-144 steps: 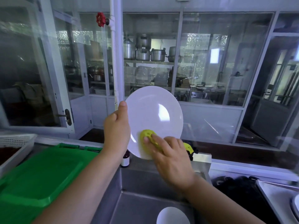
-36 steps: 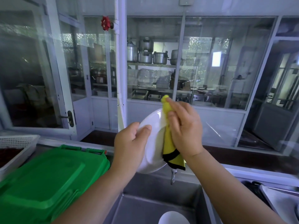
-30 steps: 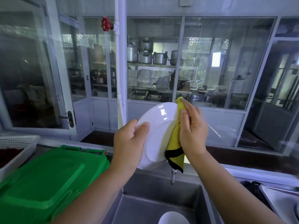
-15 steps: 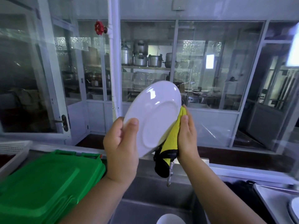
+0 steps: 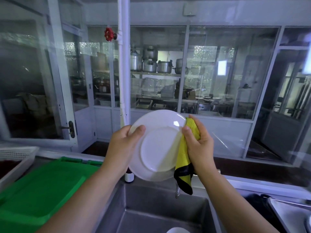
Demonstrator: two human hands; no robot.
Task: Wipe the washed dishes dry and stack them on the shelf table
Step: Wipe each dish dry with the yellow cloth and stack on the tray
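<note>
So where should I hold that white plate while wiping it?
The white plate stands tilted on edge, and the yellow cloth in the right hand covers its right rim. So grip the left rim, from the left, as the left hand does: thumb on the near face, fingers behind.

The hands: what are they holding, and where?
The left hand grips the white plate by its left rim; right hand pinches the yellow cloth over the right rim.

Steel sink at bottom centre. Green plastic lid just left of the sink, white mesh basket further left. Small dark bottle on the sink's back rim. White pipe with red valve above the sink. Metal pots shelved behind glass, well beyond the sink.
</note>
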